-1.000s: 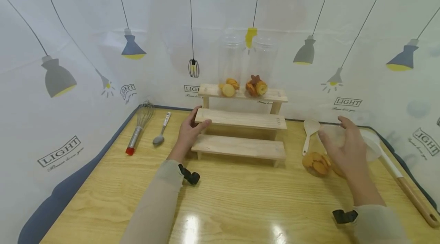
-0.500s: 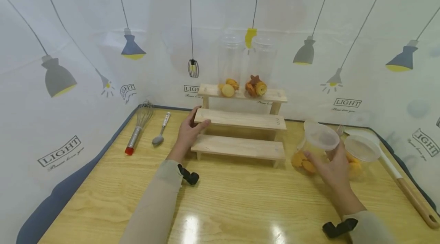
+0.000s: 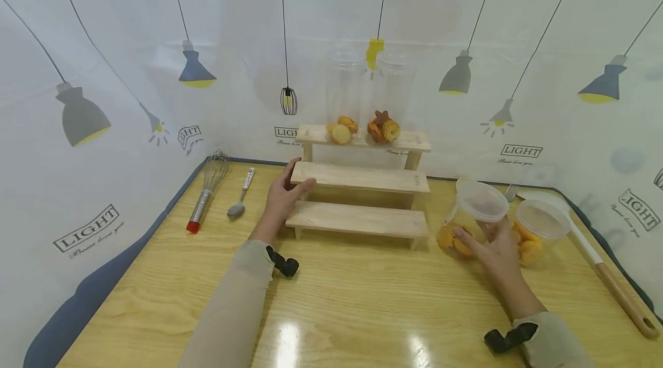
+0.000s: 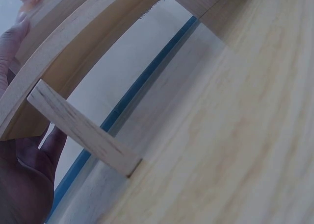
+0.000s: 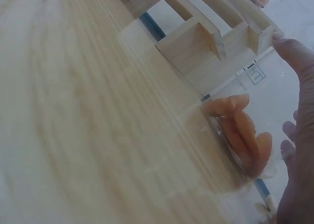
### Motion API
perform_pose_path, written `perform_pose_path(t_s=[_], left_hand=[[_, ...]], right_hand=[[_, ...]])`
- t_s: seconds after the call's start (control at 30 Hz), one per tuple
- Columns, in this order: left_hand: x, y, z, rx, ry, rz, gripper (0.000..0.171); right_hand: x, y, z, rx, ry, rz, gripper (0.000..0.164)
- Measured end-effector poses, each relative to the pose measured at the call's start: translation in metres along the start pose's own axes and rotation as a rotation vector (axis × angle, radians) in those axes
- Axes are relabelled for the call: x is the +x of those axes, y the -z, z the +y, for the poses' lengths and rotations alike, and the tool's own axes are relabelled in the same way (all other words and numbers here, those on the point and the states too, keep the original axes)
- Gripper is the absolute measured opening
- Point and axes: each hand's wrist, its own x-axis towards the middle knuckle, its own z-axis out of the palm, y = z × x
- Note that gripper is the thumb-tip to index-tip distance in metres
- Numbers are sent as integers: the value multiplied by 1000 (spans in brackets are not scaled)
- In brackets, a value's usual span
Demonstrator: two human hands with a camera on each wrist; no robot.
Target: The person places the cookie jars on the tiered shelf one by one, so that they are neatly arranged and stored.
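Observation:
A three-step wooden display stand (image 3: 359,177) is on the table. My left hand (image 3: 284,198) grips the left end of its middle step, thumb on top; the left wrist view shows fingers (image 4: 51,150) beneath the board. To the right of the stand, my right hand (image 3: 499,253) holds a clear plastic jar (image 3: 483,200) around its side. Orange snack pieces (image 5: 240,131) lie in the bottom of this jar. Close behind that hand is a second clear jar (image 3: 543,219) with similar orange pieces. Two tall clear jars with snacks (image 3: 342,131) stand on the top step.
At the left lie a whisk (image 3: 204,198) with a red handle end and a spoon (image 3: 240,198). A fork (image 3: 511,192) and a long utensil with a wooden handle (image 3: 624,296) lie at the right. Printed curtains rise behind the table's back edge.
My right hand has come down and leftward onto the nearer jar and taken hold of it. The left hand keeps its grip on the stand. The head view has shifted slightly.

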Motion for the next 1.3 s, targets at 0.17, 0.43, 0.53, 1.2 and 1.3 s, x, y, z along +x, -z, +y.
perform_pose_path(t_s=[0.17,0.43,0.53,1.2,1.3], left_hand=[[-12,-1,21,23,-4,-6,75],[-15,-2,29,25,-11,-6,74],[-15,-1,28,18,-11,-7,74],[-14,-1,24,6,-9,-10,76],[-7,0,12,-1,-7,-5,76]], right_hand=[[-1,1,0,-55,-24,30,88],[-3,-1,-4,13,101,105,81],[-4,-2,-6,70,131,120,81],[-31,-54,-26,394,501,29,80],[-40,-72,-33,372,489,-47,81]])
